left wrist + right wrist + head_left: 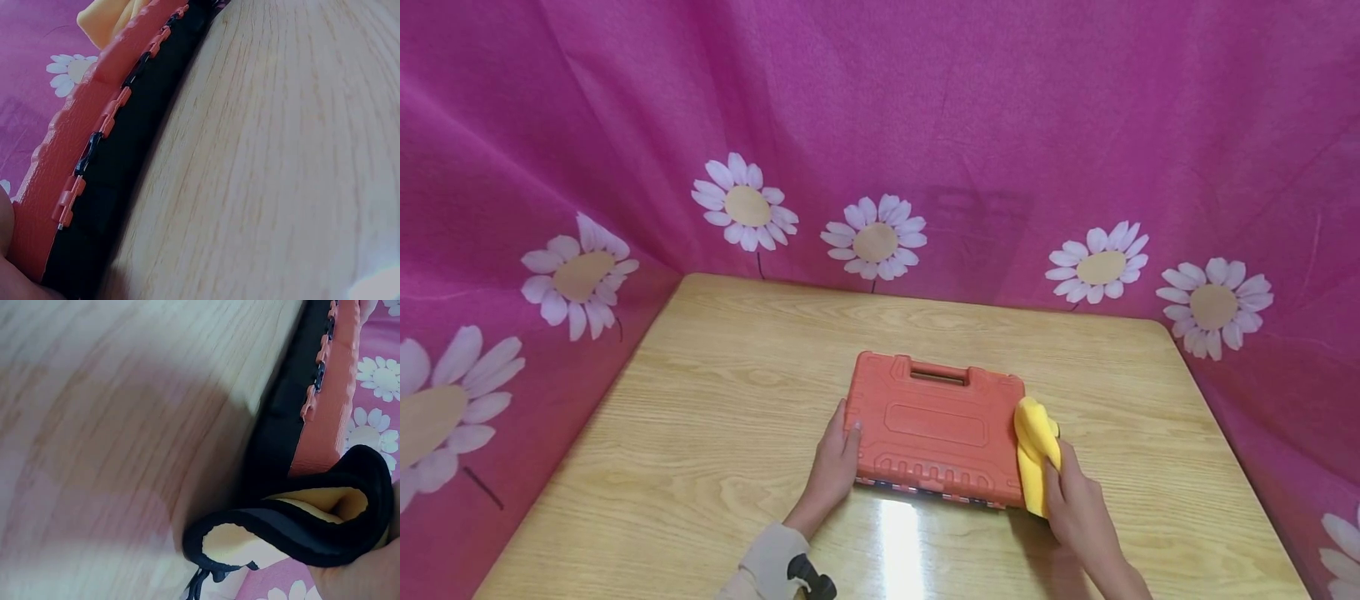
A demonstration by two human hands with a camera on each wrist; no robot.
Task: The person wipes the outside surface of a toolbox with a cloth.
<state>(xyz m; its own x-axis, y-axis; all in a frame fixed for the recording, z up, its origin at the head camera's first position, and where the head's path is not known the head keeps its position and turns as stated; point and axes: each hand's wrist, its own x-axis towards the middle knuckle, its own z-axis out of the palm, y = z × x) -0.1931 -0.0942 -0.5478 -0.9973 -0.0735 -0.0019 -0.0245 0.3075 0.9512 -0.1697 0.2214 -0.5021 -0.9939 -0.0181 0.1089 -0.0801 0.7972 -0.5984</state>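
A red plastic carrying case (pixel 934 425) with a black lower half lies closed on the table, its handle toward the back. Hinges run along its near edge, seen close in the left wrist view. My left hand (pixel 835 454) grips the case's left side, thumb on the lid and fingers along the edge. In my right hand (pixel 1078 504) is a folded yellow cloth (pixel 1034 454), held against the case's right side. Black trim borders the cloth (pixel 300 540), and a dark cord dangles from it in the right wrist view. The right fingers are partly hidden by the cloth.
The wood-grain table (pixel 715 375) reaches back to a pink curtain (pixel 880 108) printed with white daisies, which also hangs along both sides. A bright light reflection (pixel 900 546) shows on the tabletop in front of the case.
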